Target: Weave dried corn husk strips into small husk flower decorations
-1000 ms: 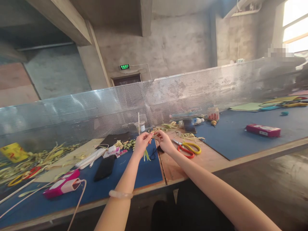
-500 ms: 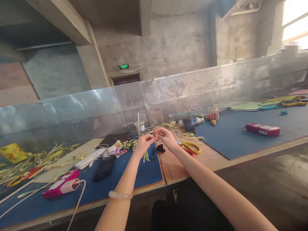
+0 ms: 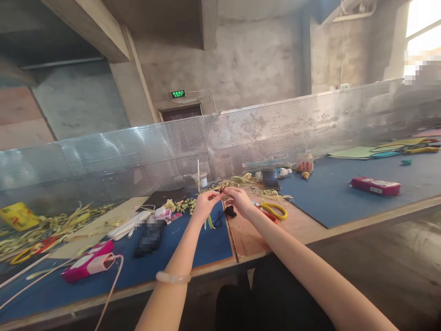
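Observation:
My left hand [image 3: 206, 205] and my right hand [image 3: 239, 201] meet fingertip to fingertip above the near table. Both are closed in a pinch on a thin black cord [image 3: 222, 189], which makes a small loop over the fingertips. A green leaf strip [image 3: 209, 223] hangs or lies just below my left hand; I cannot tell which. Under the hands, a bunched black cord [image 3: 230, 211] rests on the table with a loose end curling left. Scissors with yellow and red handles [image 3: 275, 211] lie to the right of my right wrist.
Dried leaf strips [image 3: 82, 218] and several small woven pieces [image 3: 186, 206] cover the left side. A pink box [image 3: 87, 263] with a cable sits front left, another pink box [image 3: 376, 186] at right. A perforated metal screen [image 3: 220, 133] runs behind; a blurred person [image 3: 422, 89] is far right.
The black cord now forms a loop above my fingertips, where it was a short upright piece. My right fingers have dropped slightly. At the far right, the person has shifted rightward.

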Demonstrator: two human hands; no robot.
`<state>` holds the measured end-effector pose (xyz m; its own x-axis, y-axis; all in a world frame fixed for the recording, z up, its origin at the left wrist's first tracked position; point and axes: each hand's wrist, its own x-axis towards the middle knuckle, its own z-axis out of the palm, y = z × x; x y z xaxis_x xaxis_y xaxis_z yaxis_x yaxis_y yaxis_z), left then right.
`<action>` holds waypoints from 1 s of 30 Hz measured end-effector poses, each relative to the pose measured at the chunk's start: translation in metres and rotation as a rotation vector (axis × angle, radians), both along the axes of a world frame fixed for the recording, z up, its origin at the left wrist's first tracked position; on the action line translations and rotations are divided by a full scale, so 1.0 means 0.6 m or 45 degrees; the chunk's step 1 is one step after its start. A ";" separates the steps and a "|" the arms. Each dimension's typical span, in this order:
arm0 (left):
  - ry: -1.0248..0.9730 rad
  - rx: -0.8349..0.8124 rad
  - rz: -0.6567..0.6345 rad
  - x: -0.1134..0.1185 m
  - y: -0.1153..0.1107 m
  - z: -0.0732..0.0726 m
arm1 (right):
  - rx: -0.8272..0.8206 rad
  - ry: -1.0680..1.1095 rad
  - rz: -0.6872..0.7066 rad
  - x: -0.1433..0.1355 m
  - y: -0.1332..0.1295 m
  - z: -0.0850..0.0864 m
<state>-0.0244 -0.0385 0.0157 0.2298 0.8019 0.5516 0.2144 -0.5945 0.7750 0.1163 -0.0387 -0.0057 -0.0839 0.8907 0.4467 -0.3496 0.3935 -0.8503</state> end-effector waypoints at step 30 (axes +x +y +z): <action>-0.058 -0.254 -0.300 -0.018 0.017 -0.012 | 0.474 -0.291 -0.141 0.001 -0.020 0.011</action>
